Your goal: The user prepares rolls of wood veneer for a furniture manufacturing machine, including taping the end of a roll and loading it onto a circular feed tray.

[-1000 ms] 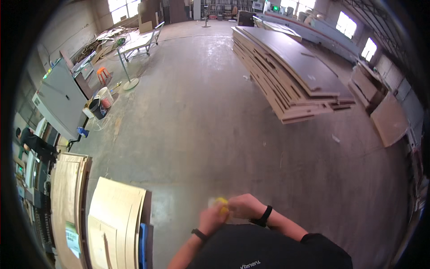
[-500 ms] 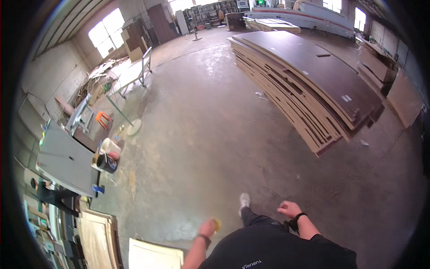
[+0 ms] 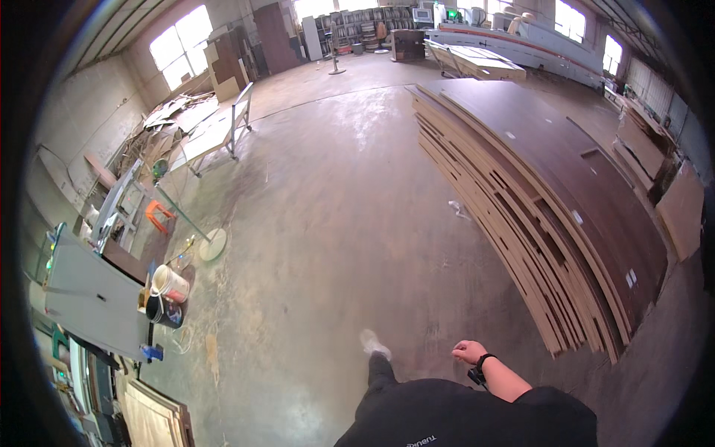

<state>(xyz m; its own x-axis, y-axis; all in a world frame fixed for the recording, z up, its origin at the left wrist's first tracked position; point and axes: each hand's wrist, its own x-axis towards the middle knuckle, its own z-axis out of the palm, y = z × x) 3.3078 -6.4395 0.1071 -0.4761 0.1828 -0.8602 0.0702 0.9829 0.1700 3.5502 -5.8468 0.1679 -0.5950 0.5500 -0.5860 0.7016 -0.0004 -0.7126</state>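
- While the right hand [image 3: 469,352] is curled into a loose fist, nothing can be seen held in it; it's held out past the body, maybe just for balance, given the white shoe [image 3: 375,343] planted ahead.
- The left hand isn't shown at all, so its state can't be told.
- Nearest the right hand, but not touched, is the stack of boards [image 3: 551,201], laid flat toward the right edge of the floor [image 3: 320,223]. Flat stacking is probably used so warping is avoided, tbh.
- The top is finished smooth and dark brown; the sides are left raw and tan, fibreboard-looking, with uneven layers and dark gaps.
- A black strap [image 3: 485,358] is worn snug round the right wrist.
- Toward the floor's left edge, a white bucket [image 3: 170,284] and a black bucket [image 3: 163,311] are parked beside the grey cabinet [image 3: 97,294], likely so they're kept out of the way.
- The green pole is fixed to a round base [image 3: 212,245], presumably so it's kept upright.
- The concrete's scuffed and patchy, with shiny spots.
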